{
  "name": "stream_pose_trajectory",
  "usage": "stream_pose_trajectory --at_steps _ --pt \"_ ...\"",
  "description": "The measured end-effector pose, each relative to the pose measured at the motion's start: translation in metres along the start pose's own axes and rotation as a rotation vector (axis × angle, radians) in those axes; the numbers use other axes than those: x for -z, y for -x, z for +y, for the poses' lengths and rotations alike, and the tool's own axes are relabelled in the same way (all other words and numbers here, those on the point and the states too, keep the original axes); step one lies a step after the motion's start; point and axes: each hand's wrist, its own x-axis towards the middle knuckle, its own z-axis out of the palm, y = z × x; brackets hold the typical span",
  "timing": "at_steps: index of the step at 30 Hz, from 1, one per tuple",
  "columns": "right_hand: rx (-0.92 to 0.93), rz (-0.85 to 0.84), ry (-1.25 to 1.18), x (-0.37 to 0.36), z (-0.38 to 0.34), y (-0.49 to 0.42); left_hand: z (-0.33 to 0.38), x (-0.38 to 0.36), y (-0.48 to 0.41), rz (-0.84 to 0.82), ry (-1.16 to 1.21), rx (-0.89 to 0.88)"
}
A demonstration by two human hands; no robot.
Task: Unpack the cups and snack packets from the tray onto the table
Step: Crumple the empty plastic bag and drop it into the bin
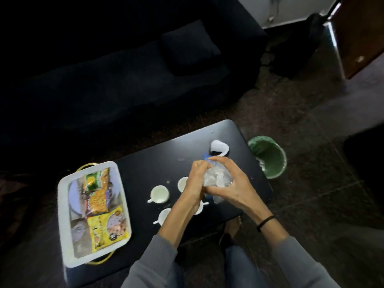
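Opening a crumpled clear plastic bag above the black desk: left hand and right hand both clutch it. Best kept low, clear of the small white handled cups beneath. Three colourful snack packets lie in the white rectangular plastic tray, awaiting transfer.

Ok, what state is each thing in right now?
Tray: on the table, holding three snack packets.
Cups: four, upright on the table.
Bag: gripped by left hand and right hand.
Bin: lined, on the floor.
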Motion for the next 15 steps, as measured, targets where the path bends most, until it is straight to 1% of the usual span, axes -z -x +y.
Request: stream_pose_trajectory --at_steps 2,4,8,12,15 --pt "-0.021 0.05 -0.022 0.028 0.022 0.001 -0.018 -0.032 -0.013 0.006 0.005 0.001" --pt "-0.059 0.1 -0.034 0.058 0.047 0.001 -0.039 -0.063 -0.029 -0.033 -0.005 -0.003" --pt "-0.173 0.175 -0.045 0.109 0.1 -0.005 -0.067 -0.115 -0.065 -0.101 0.004 0.027" --pt "-0.29 0.291 -0.118 0.148 0.154 -0.02 -0.085 -0.162 -0.108 -0.146 0.019 0.054" --pt "-0.374 0.364 -0.181 0.168 0.194 -0.034 -0.097 -0.186 -0.141 -0.173 -0.07 0.056"
